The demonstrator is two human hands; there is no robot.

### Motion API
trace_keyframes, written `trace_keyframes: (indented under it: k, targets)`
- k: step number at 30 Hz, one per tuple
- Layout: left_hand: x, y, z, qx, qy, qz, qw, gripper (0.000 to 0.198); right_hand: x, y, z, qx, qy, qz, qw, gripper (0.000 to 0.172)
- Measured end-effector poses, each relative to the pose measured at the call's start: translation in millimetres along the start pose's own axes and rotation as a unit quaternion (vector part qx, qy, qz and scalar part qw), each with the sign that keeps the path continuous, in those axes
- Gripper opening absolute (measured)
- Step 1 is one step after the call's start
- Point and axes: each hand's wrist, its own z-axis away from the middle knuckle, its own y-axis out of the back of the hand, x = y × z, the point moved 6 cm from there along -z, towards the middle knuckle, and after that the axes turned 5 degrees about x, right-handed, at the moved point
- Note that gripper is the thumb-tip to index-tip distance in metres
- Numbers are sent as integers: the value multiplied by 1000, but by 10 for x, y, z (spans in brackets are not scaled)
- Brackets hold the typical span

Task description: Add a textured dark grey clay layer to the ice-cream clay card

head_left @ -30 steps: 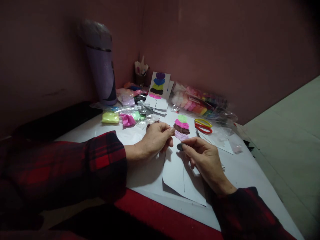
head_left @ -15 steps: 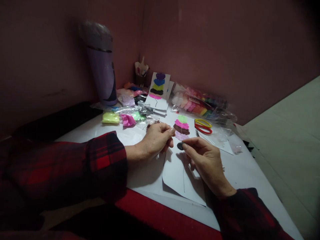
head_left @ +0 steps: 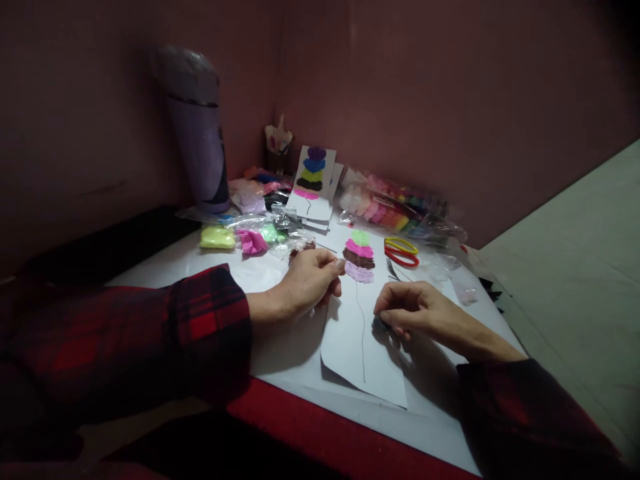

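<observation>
A sheet of white paper (head_left: 345, 347) lies before me with a wavy drawn line and stacked bands of textured clay (head_left: 359, 257) in green, pink, brown and lilac. Over its left edge, my left hand (head_left: 313, 280) is closed in a pinch; whatever sits between thumb and finger is too small to name. My right hand (head_left: 425, 310) pinches a small lump of dark clay (head_left: 379, 322) above the right edge of the sheet, mostly hidden by the fingers and shadow. A fork (head_left: 391, 268) lies beside the sheet, just beyond my right hand.
Scissors (head_left: 401, 252) with yellow and red handles lie right of the sheet. Behind are bagged clay packs (head_left: 380, 203), a finished card (head_left: 313, 180) and a tall purple cup (head_left: 197, 153). Yellow clay (head_left: 217, 237) and pink clay (head_left: 251, 241) packets sit at left.
My right hand has moved right and toward me with the dark clay, away from my left hand. The left hand stays pinched in nearly the same place. The view has shifted slightly.
</observation>
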Motion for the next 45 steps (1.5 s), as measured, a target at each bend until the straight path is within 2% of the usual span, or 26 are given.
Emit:
trace_keyframes:
  k: [5,14,22,28,37,45]
  targets:
    - [0,5,7,-2,-4,0,1000,22,38,-10,31,-32,-13,29,999,2]
    - [2,-7,6,-8,-9,6,1000,21,-23,-55,22,8,-1,17,1000,6]
    - [11,-14,6,-6,-4,4,1000,21,6,-40,10,5,4,14,1000,6]
    - [5,-7,9,-11,-1,1,1000,21,7,94,-12,74,24,-33,996,10]
    - [3,-9,14,-12,0,6,1000,22,59,190,-77,179,37,-10,983,9]
    - [-6,-12,6,-13,-4,9,1000,21,93,124,-103,172,39,21,984,12]
